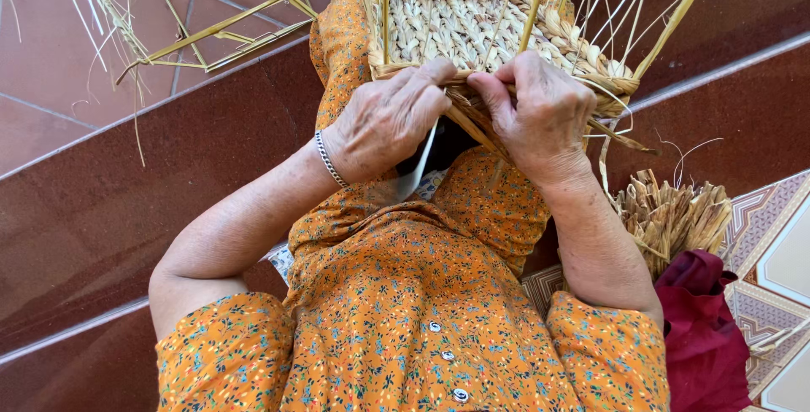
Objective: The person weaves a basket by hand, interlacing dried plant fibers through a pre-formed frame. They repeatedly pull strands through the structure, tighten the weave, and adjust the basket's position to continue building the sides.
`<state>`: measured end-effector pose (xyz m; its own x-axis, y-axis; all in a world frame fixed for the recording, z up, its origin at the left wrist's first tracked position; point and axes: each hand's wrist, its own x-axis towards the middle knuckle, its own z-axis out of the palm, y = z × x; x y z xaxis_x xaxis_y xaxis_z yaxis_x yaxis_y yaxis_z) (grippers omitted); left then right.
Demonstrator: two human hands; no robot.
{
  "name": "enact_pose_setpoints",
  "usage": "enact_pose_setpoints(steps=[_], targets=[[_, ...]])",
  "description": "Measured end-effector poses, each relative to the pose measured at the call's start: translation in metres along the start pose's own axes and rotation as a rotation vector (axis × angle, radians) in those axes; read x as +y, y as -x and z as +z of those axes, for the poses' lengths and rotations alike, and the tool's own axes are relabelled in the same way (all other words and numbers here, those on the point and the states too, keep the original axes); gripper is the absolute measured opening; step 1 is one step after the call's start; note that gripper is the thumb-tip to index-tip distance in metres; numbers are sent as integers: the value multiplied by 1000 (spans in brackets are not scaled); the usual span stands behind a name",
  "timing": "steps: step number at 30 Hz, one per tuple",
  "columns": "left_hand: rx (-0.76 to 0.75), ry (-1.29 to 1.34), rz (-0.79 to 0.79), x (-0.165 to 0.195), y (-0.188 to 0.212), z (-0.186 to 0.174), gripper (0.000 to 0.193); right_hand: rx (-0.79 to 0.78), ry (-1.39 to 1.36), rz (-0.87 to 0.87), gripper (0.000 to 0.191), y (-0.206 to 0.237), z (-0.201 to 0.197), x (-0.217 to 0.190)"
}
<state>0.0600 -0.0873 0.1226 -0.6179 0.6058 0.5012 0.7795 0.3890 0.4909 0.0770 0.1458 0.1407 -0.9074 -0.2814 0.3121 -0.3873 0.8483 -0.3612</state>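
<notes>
A half-woven straw basket (481,28) rests on my lap, its near rim facing me and thin pale stakes rising from its sides. My left hand (384,117), with a silver bracelet at the wrist, grips the near rim with bent fingers. My right hand (540,113) pinches a flat straw strand (472,117) at the same rim, thumb and fingers closed on it. The two hands almost touch. A pale strip (419,163) hangs down between them.
A bundle of dry straw (671,214) stands at my right, above a dark red cloth (700,328). Loose yellow straw stalks (211,37) lie at the upper left on dark red stone steps (101,210). Patterned floor tiles (780,252) show at the right edge.
</notes>
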Motion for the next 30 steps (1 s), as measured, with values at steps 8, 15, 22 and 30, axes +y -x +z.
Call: enact_pose_setpoints(steps=[8, 15, 22, 30], targets=[[16, 21, -299, -19, -34, 28, 21, -99, 122, 90, 31, 36, -1, -13], [48, -179, -252, -6, -34, 34, 55, 145, 257, -111, 24, 53, -31, -24], [-243, -116, -283, -10, -48, 38, 11, 20, 74, -103, 29, 60, -12, -19], [-222, 324, -146, -21, -41, 2, 35, -112, -337, 150, 19, 34, -62, -5]])
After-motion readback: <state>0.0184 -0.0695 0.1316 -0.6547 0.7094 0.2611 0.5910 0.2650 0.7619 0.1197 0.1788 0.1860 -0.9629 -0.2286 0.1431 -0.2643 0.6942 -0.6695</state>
